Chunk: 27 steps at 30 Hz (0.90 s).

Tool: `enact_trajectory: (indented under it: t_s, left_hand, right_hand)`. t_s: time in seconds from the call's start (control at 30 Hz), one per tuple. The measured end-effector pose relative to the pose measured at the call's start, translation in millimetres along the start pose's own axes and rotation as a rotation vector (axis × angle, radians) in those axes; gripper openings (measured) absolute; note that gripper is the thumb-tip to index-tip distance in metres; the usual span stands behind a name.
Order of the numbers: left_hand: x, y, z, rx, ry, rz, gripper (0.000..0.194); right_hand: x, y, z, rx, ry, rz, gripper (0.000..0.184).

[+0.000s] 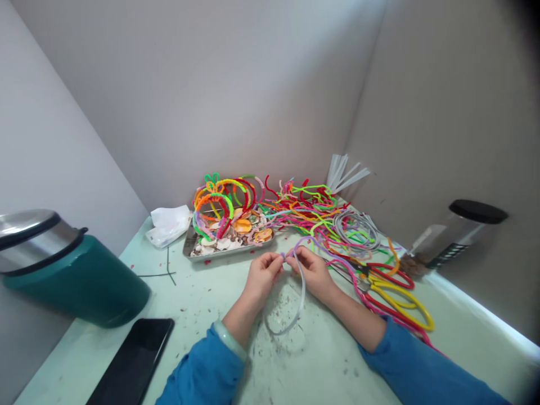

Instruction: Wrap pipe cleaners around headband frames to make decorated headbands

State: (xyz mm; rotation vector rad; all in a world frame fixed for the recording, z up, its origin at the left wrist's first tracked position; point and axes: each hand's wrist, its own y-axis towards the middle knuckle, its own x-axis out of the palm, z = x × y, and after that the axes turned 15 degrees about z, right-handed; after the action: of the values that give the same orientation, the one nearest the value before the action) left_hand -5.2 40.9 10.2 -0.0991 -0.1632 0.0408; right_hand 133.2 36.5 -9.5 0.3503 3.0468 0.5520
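A thin whitish headband [302, 301] hangs as a curved loop below my fingers, above the table. My left hand [260, 275] is closed in a pinch at the upper end of the band, where a bit of purple shows. My right hand [313, 274] pinches a purple pipe cleaner [320, 243] right beside the left fingertips. The pipe cleaner's loose length arcs over the right hand and trails to the right. Fingers partly hide where band and pipe cleaner meet.
Behind my hands, a metal tray [230, 251] holds shells and colourful wrapped headbands. Tangled pipe cleaners [295, 205] lie at its right, near scissors [396, 298] and a clear jar [453, 236]. On the left are a green tumbler [97, 281] and a phone [133, 360].
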Motion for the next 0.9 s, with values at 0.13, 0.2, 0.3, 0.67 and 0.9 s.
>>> enact_trajectory:
  t_s: [0.13,0.2,0.3,0.67,0.9]
  left_hand:
    - [0.4,-0.4,-0.5,0.016,0.005,-0.007,0.030]
    - [0.7,-1.1,0.1,0.014,0.010,-0.008,0.028]
    - [0.9,-2.2,1.5,0.010,0.006,-0.006,0.027]
    - [1.0,-4.0,3.8,0.022,-0.036,0.015,0.028]
    - [2.3,-3.8,4.3,0.015,-0.056,0.088,0.024]
  right_hand:
    - [0.3,0.3,-3.1,0.061,-0.003,0.024,0.023]
    - [0.2,-0.1,-5.2,0.062,-0.015,0.034,0.024]
    - [-0.5,-0.3,-7.0,0.033,-0.033,0.032,0.023]
    - [-1.4,0.0,-0.8,0.006,-0.060,0.032,0.022]
    - [-2.1,0.4,-2.8,0.021,-0.065,-0.013,0.021]
